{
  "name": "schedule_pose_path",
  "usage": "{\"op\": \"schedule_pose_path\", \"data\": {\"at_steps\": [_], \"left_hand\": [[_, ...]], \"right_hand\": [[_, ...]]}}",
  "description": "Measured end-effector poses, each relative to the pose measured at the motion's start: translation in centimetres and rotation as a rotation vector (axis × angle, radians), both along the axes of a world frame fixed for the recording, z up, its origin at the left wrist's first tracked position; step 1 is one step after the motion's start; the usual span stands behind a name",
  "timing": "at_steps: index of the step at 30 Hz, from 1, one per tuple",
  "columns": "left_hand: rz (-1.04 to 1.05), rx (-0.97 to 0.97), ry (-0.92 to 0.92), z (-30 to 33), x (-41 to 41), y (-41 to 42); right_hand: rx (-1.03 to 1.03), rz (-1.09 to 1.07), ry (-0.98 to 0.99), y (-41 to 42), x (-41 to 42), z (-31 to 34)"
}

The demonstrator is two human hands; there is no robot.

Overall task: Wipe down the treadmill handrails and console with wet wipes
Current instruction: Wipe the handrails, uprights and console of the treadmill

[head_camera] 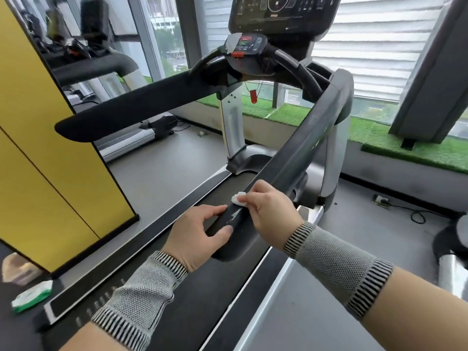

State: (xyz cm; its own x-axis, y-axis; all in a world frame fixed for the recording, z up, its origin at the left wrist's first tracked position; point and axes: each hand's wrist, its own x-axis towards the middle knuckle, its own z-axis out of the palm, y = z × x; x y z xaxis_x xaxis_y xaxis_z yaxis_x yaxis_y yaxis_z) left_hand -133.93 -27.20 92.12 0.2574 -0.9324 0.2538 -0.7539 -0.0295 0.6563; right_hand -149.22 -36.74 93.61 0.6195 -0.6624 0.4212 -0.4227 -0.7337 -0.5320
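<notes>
The right hand (269,211) has its fingers curled in and pinches a small white wet wipe (238,198). It presses the wipe on top of the right handrail (298,158), close to the near end of the rail. A wet, shiny smear (234,216) shows on the rail just at 7 o'clock from the wipe.

The left hand (196,238) holds the same rail at its near end. Its fingers curl over the 9 o'clock side of the rail and its thumb lies on top, near the smear. The two hands are near each other but do not touch. Both wrists wear grey knitted bands with black and white stripes, the left band (136,297) and the right band (336,269).

The right handrail is long and black. It runs from the hands up toward 1 o'clock, where it bends to meet the console (283,13). The console is a big dark screen at 12 o'clock. Just under it sits a small control panel (247,44) with a red clip, and a red safety key (253,96) hangs on a cord below that.

The left handrail (141,107) is a wide black bar at 10 o'clock from the hands. The dark belt (192,203) lies between the two rails.

A green and white wipes pack (31,296) lies at 8 o'clock, beside the treadmill. A yellow wall panel (50,153) stands at 9 o'clock. A strip of green fake grass (367,133) runs under the windows at 2 o'clock.
</notes>
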Motion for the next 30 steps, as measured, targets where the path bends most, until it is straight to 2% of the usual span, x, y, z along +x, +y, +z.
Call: {"op": "schedule_pose_path", "data": {"at_steps": [2,6,9,12,13,17,19,21,24,28,30], "left_hand": [[-0.051,0.029,-0.017,0.2,0.4,0.3],[-0.089,0.044,-0.038,-0.3,1.2,0.9],[-0.095,0.024,-0.010,-1.0,1.4,0.9],[-0.125,0.015,0.049,-1.5,1.6,0.8],[-0.133,0.008,0.068,-1.6,1.7,0.8],[-0.150,-0.027,0.123,-2.4,1.8,0.6],[-0.158,-0.037,0.143,-2.6,1.9,0.6],[-0.166,-0.039,0.159,-2.6,1.9,0.5],[-0.179,-0.036,0.168,-2.6,2.1,0.5],[-0.188,-0.032,0.175,-2.8,2.1,0.4],[-0.187,-0.032,0.187,-2.9,2.1,0.4]], "right_hand": [[0.011,-0.011,0.038,-0.9,-0.4,0.8],[0.066,-0.336,-0.001,-3.3,-0.5,0.9],[-0.002,-0.226,-0.063,0.5,1.1,-0.5],[-0.014,-0.101,-0.019,2.8,1.3,-0.6],[-0.007,-0.127,-0.018,2.1,1.1,-0.4],[0.045,-0.479,-0.113,-0.7,0.7,-0.7],[0.021,-0.488,-0.125,0.9,1.6,-1.3],[-0.030,-0.391,-0.114,3.6,2.3,-1.8],[0.026,-0.278,-0.080,4.3,1.8,-1.0],[0.082,-0.531,-0.114,0.8,1.0,-0.5],[0.067,-0.555,-0.123,1.5,1.5,-1.0]]}}
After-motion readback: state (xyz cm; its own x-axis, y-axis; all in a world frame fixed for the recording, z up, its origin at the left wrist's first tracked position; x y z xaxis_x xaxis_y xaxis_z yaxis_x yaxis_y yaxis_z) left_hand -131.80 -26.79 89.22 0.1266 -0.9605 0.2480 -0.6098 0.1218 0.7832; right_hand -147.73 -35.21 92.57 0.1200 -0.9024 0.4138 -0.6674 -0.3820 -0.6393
